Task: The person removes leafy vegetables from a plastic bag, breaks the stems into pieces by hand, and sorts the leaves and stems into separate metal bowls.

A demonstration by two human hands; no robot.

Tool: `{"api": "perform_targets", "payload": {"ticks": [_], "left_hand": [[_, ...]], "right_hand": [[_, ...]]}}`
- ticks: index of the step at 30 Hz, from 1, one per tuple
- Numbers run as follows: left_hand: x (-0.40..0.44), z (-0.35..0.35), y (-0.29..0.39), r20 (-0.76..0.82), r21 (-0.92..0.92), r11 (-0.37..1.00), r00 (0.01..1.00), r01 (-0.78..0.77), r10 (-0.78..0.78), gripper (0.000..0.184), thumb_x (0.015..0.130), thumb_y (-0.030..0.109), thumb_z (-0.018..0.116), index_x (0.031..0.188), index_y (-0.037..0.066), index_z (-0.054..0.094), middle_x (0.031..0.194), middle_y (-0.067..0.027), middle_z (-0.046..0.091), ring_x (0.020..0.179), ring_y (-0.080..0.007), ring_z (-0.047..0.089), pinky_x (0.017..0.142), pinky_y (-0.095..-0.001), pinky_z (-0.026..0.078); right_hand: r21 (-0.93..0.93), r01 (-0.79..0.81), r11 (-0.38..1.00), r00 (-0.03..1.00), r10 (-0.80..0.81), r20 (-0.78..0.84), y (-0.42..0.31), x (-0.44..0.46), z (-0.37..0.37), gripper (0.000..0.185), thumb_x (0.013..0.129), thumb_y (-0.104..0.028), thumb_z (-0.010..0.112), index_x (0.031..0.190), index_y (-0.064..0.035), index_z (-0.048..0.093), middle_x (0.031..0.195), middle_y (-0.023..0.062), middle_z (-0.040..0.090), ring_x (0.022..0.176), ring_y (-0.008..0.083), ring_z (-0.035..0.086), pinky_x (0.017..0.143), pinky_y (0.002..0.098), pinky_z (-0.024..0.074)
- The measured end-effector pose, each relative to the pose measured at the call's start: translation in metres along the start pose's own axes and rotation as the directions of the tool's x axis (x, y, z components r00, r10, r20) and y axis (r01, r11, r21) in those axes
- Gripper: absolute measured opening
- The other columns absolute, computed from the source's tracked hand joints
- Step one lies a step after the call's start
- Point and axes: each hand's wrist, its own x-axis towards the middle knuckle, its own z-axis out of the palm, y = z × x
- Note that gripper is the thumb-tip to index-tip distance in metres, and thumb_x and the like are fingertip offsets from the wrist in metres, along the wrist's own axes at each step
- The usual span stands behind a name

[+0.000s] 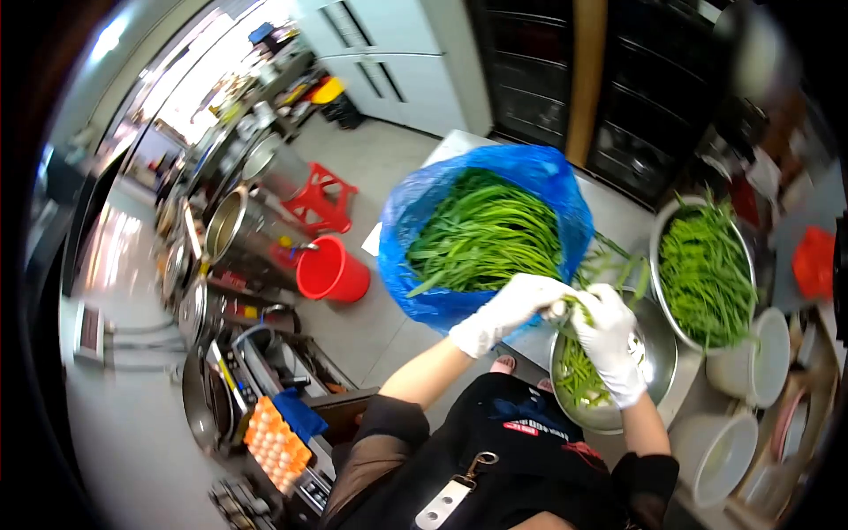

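Observation:
My left hand, in a white glove, pinches green stalks just over the near right edge of a blue plastic bag. My right hand, also white-gloved, is closed on the same stalks, fingertips almost touching the left ones. Long, narrow-leaved greens fill the open bag. Below my right hand a steel bowl holds short green stem pieces. Farther right, a large bowl is heaped with leafy greens. My fingers partly hide the held stalks.
Two white tubs stand at the right. On the floor to the left are a red bucket and a red stool, beside large steel pots. A tray of eggs lies at lower left. White cabinets stand behind.

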Motion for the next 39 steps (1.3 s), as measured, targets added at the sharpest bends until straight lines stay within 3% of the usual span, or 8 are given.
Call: {"api": "perform_targets", "payload": {"ticks": [7, 13, 15, 16, 19, 23, 34, 39], "left_hand": [[0.000, -0.009, -0.019, -0.086, -0.379, 0.918, 0.992, -0.116, 0.090, 0.028, 0.096, 0.019, 0.057, 0.107, -0.003, 0.070, 0.073, -0.0015, 0.060, 0.064, -0.0095, 0.049, 0.061, -0.0237, 0.041], [0.004, 0.036, -0.050, 0.154, -0.078, 0.993, 0.985, 0.091, -0.078, 0.031, 0.095, 0.020, 0.059, 0.117, 0.001, 0.067, 0.088, -0.0055, 0.067, 0.083, -0.0111, 0.060, 0.079, -0.0252, 0.049], [0.003, 0.054, -0.062, 0.216, 0.449, 0.870, 0.969, -0.205, 0.117, 0.035, 0.092, 0.028, 0.063, 0.120, 0.008, 0.066, 0.111, -0.0188, 0.067, 0.102, -0.0275, 0.064, 0.092, -0.0364, 0.049], [0.006, 0.049, -0.072, 0.307, 0.716, 0.564, 0.911, -0.412, 0.276, 0.036, 0.091, 0.031, 0.064, 0.120, 0.010, 0.067, 0.117, -0.0228, 0.064, 0.106, -0.0333, 0.064, 0.095, -0.0399, 0.048], [0.020, 0.024, -0.052, 0.159, 0.719, 0.603, 0.926, -0.346, 0.341, 0.024, 0.083, 0.026, 0.069, 0.099, 0.008, 0.072, 0.099, -0.0144, 0.070, 0.093, -0.0312, 0.066, 0.083, -0.0389, 0.052], [0.042, -0.040, -0.025, -0.102, 0.962, 0.269, 0.840, -0.054, 0.532, 0.013, 0.085, 0.016, 0.066, 0.093, 0.007, 0.072, 0.085, -0.0120, 0.068, 0.081, -0.0296, 0.065, 0.072, -0.0382, 0.052], [0.103, -0.094, -0.062, 0.308, 0.908, -0.349, 0.933, -0.231, 0.185, 0.008, 0.073, 0.010, 0.058, 0.072, 0.007, 0.066, 0.076, -0.0130, 0.065, 0.071, -0.0286, 0.065, 0.060, -0.0418, 0.052], [0.081, -0.104, -0.024, 0.168, 0.986, -0.025, 0.961, -0.166, 0.220, 0.010, 0.078, 0.012, 0.058, 0.076, 0.009, 0.067, 0.079, -0.0140, 0.065, 0.075, -0.0332, 0.065, 0.066, -0.0423, 0.052]], "right_hand": [[0.454, -0.635, 0.626, 0.715, 0.698, 0.039, 0.059, 0.001, -0.076, 0.011, 0.092, -0.010, 0.060, 0.096, -0.0068, 0.069, 0.084, -0.0029, 0.064, 0.061, 0.0039, 0.047, 0.054, 0.0175, 0.0347], [0.343, -0.437, 0.832, 0.784, 0.539, -0.308, 0.090, -0.014, -0.171, 0.016, 0.097, -0.010, 0.054, 0.101, -0.0004, 0.066, 0.098, 0.0059, 0.067, 0.082, 0.0103, 0.058, 0.077, 0.0235, 0.0444], [0.373, -0.361, 0.855, 0.778, 0.496, -0.385, 0.095, -0.021, -0.187, 0.018, 0.098, -0.010, 0.053, 0.103, 0.0028, 0.064, 0.101, 0.0102, 0.067, 0.095, 0.0162, 0.061, 0.093, 0.0292, 0.0445], [0.499, -0.357, 0.790, 0.746, 0.562, -0.356, 0.104, -0.029, -0.191, 0.023, 0.100, -0.015, 0.050, 0.105, 0.0040, 0.061, 0.104, 0.0117, 0.064, 0.104, 0.0230, 0.061, 0.100, 0.0356, 0.0427], [0.704, -0.238, 0.669, 0.752, 0.586, -0.302, 0.120, -0.049, -0.194, 0.020, 0.100, -0.015, 0.050, 0.106, 0.0021, 0.059, 0.099, 0.0111, 0.062, 0.097, 0.0243, 0.061, 0.099, 0.0415, 0.0459], [0.841, -0.229, 0.491, 0.698, 0.685, -0.209, 0.114, -0.064, -0.180, 0.017, 0.101, -0.017, 0.049, 0.107, -0.0020, 0.055, 0.087, 0.0059, 0.052, 0.078, 0.0176, 0.054, 0.092, 0.0442, 0.0492], [0.944, -0.270, 0.192, 0.720, 0.691, 0.065, 0.093, -0.055, -0.126, 0.018, 0.095, -0.010, 0.058, 0.110, 0.0001, 0.056, 0.085, 0.0035, 0.053, 0.076, 0.0148, 0.055, 0.083, 0.0360, 0.0512], [0.935, -0.313, 0.168, 0.699, 0.707, 0.108, 0.085, -0.054, -0.123, 0.008, 0.095, -0.009, 0.056, 0.098, -0.0014, 0.056, 0.085, 0.0055, 0.057, 0.077, 0.0160, 0.058, 0.080, 0.0360, 0.0533]]}}
